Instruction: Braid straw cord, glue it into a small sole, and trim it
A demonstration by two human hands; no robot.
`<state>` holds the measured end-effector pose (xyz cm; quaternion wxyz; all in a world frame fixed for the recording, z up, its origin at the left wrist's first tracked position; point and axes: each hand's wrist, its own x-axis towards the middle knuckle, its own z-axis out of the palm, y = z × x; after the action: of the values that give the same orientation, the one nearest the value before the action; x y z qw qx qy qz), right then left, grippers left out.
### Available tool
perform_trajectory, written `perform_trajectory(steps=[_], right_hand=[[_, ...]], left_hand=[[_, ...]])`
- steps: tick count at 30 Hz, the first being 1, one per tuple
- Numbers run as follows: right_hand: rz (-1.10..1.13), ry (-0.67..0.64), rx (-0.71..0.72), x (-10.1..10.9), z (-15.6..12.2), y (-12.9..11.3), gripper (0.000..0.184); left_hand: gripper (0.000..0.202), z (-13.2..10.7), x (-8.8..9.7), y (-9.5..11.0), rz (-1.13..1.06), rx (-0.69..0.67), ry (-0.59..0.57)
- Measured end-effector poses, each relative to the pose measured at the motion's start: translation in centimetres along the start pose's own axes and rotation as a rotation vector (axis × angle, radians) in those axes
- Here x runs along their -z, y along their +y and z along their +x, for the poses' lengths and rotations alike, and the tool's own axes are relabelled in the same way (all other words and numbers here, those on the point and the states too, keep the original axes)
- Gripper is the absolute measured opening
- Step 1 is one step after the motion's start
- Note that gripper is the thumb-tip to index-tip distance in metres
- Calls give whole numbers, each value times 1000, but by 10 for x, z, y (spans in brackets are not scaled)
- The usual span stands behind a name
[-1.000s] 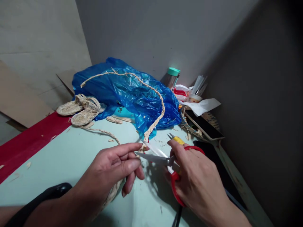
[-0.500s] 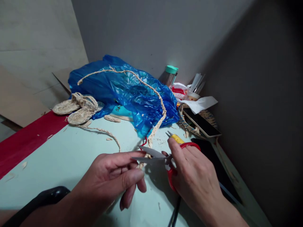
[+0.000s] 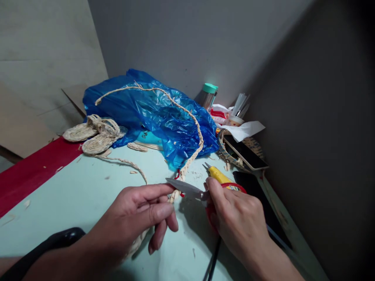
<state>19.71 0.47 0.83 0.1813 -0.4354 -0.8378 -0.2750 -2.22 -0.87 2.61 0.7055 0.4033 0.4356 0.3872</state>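
Observation:
Pinched between the thumb and fingers of my left hand (image 3: 146, 212) is a pale braided straw cord (image 3: 191, 158). From there the cord runs up over a blue plastic bag (image 3: 146, 105). My right hand (image 3: 238, 212) grips red-handled scissors (image 3: 187, 189), whose blades are closed and lie across the cord close to my left fingertips. A bit of red thread (image 3: 177, 174) shows beside the cord near the blades. Part of another woven straw piece (image 3: 137, 244) is visible below my left hand, mostly hidden by it.
A pair of small straw slippers (image 3: 98, 136) sits at the left with a braid trailing from it. Beyond my right hand lies a yellow-handled tool (image 3: 218, 174). A phone (image 3: 249, 152) rests on a woven basket (image 3: 224, 146) near a green-lidded bottle (image 3: 208, 93).
The scissor blades, open around the cord before, are now closed. My hands stay in nearly the same place, and the view has shifted slightly.

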Motion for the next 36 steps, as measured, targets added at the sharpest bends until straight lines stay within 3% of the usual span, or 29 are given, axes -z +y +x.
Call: perform_trajectory(steps=[6,11,14,17,19,24,28,31,34,36], right_hand=[[327,4,-225,2,3,3,26],[652,-178,-405,9,9,6,16],[704,-285,-463,12,9,10,23],[743,-311,-498,13,7,15,28],[814,-299,-537,14,7,18,28],[1087,-292,-625,13,10,17,21],[1194,-270,-634,11,12,9,16],[1223,-295,-642,10,12,5,16],[1263,-343,-656,10,12,4,19],[1290,-362,-686,12,13,3,20]], left_hand=[[39,3,0,-4,-74,25,10],[41,1,-3,1,-9,81,11],[43,1,-5,8,-7,131,23],[40,1,-5,12,-34,171,21],[35,1,-2,12,-93,192,-17],[18,7,5,8,-269,193,-247],[9,11,6,9,-396,261,-288],[7,8,5,13,-390,296,-238],[19,5,5,15,-318,283,-142],[28,4,5,13,-287,274,-150]])
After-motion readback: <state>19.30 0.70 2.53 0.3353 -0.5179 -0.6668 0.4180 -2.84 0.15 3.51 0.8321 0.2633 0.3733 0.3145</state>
